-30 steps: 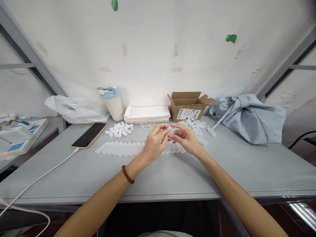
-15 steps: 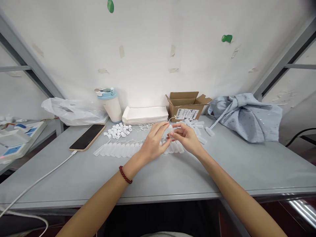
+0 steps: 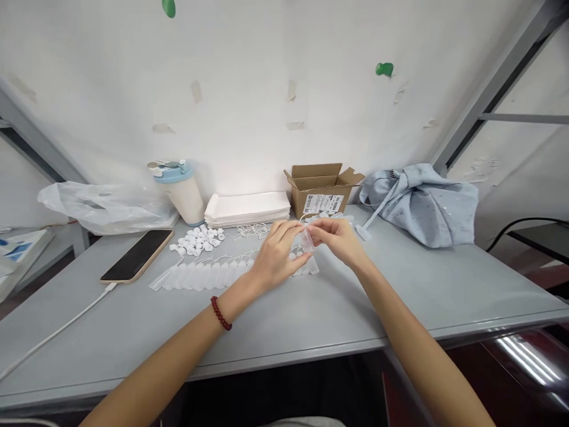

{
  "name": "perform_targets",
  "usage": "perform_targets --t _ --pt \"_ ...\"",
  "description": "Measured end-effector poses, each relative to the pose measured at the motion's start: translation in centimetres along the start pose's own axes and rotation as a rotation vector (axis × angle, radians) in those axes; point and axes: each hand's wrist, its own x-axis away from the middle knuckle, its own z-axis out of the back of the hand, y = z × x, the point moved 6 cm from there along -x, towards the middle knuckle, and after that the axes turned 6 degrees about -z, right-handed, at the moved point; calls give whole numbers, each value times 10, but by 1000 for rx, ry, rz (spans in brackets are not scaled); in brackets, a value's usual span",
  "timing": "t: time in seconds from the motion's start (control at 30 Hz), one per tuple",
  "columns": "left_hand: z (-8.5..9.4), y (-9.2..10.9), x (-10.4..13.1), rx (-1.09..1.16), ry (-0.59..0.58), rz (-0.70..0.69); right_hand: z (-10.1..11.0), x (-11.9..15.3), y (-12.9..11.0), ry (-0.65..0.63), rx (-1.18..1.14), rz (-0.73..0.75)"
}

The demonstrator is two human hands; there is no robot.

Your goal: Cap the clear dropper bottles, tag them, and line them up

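Note:
Between my two hands is a small translucent plastic tube (image 3: 306,241) with a white string at its top. My left hand (image 3: 276,252) pinches it from the left, thumb low and fingers at the upper end. From the right, the fingertips of my right hand (image 3: 332,237) close on its upper part. Under and beside my left hand lies a row of similar translucent tubes (image 3: 200,274) with strings. Small white caps (image 3: 198,240) are heaped behind the row's left end. Loose white strings (image 3: 252,231) lie behind my left hand.
At the back stand a tumbler (image 3: 184,196), a stack of white paper sleeves (image 3: 249,209) and an open cardboard box (image 3: 322,188). A plastic bag (image 3: 106,207) and a charging phone (image 3: 137,256) are left; a light-blue cloth bag (image 3: 427,207) is right. More tubes (image 3: 338,219) lie before the box.
The view has shifted, so the table things appear further left. The tube between my hands now leans more, and my right fingers have moved to its upper end.

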Motion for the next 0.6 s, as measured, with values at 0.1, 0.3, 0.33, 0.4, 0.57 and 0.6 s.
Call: perform_targets --t 0.1,0.3,0.33,0.4,0.57,0.6 --pt "-9 2 -3 29 -25 39 22 -4 3 191 -1 -44" --pt "-46 8 -5 35 -306 86 63 -10 12 432 197 -69" --pt "-51 9 -4 31 -348 91 68 -12 15 420 292 -79" --pt "-57 8 -4 19 -396 107 72 -16 22 348 532 -114" --pt "-64 4 -4 -6 -473 162 80 -17 41 185 970 -229" --pt "-65 4 -3 -10 -493 172 81 -16 44 160 998 -266"
